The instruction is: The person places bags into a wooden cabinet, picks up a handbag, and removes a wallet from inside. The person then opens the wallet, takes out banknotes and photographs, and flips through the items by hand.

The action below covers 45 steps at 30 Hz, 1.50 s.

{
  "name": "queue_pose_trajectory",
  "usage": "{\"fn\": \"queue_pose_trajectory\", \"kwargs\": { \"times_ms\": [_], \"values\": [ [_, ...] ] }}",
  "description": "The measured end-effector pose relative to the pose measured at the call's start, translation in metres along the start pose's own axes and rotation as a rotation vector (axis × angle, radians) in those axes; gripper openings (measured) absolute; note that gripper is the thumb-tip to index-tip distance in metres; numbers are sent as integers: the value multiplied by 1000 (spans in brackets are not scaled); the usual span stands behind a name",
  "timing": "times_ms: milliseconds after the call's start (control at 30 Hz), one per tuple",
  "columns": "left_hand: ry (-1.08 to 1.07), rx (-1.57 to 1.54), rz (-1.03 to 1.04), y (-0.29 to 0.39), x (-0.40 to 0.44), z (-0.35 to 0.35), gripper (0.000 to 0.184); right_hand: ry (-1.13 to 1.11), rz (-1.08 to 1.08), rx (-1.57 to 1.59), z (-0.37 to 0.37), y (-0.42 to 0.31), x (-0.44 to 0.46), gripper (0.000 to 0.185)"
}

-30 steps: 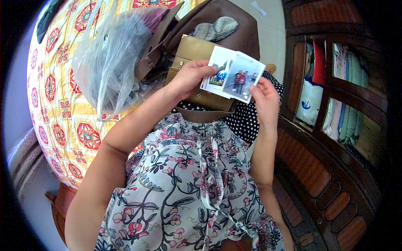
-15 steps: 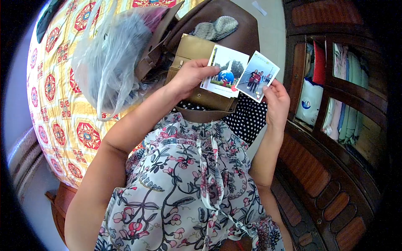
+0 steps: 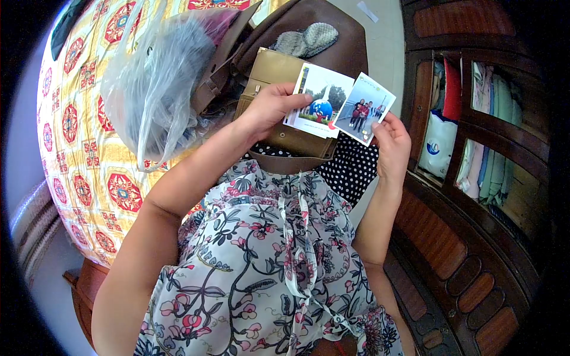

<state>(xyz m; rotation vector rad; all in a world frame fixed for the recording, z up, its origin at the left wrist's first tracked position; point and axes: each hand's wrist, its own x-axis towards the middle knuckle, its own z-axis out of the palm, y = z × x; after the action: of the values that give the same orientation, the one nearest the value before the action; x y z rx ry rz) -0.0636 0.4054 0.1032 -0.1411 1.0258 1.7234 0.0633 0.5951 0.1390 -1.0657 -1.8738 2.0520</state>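
Observation:
My left hand (image 3: 278, 107) is closed on a small stack of photos (image 3: 323, 98), its thumb on the front. The top print shows a blue globe and trees. Between thumb and fingers, my right hand (image 3: 390, 139) pinches a single photo (image 3: 365, 110) of several people standing by a railing. Its left edge slightly overlaps the stack. Beneath the photos, an open tan leather wallet or bag flap (image 3: 270, 68) lies over my lap, partly hidden by my left hand and the prints.
Beyond my lap sits a large brown leather bag (image 3: 350, 41) with a grey-white knitted item (image 3: 309, 40) on top. A stuffed clear plastic bag (image 3: 160, 89) rests on the patterned bedspread (image 3: 83, 142). To the right stands a dark wooden cabinet (image 3: 439, 234) with folded cloth behind its panes.
Almost nothing differs. The photo in my right hand has shifted very slightly; both hands keep their hold.

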Motion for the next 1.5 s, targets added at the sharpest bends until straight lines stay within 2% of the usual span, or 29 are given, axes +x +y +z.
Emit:
{"fn": "queue_pose_trajectory", "kwargs": {
  "times_ms": [367, 667, 933, 1400, 1500],
  "values": [
    [-4, -13, 23, -2, 1, -1, 21, -11, -8, -34, 3, -2, -2, 22],
    [-53, 133, 64, -7, 5, 5, 24, -146, 54, -99, 22, 5, -4, 14],
    [-52, 102, 45, -6, 5, 1, 25, -106, 46, -83, 19, 4, -2, 11],
    [-59, 16, 21, -3, 5, 4, 23, -127, 46, -75, 22, -1, -4, 12],
    [-48, 13, 20, -3, 5, 1, 23, -86, 60, -27, 21, -2, -4, 24]
  ]
}}
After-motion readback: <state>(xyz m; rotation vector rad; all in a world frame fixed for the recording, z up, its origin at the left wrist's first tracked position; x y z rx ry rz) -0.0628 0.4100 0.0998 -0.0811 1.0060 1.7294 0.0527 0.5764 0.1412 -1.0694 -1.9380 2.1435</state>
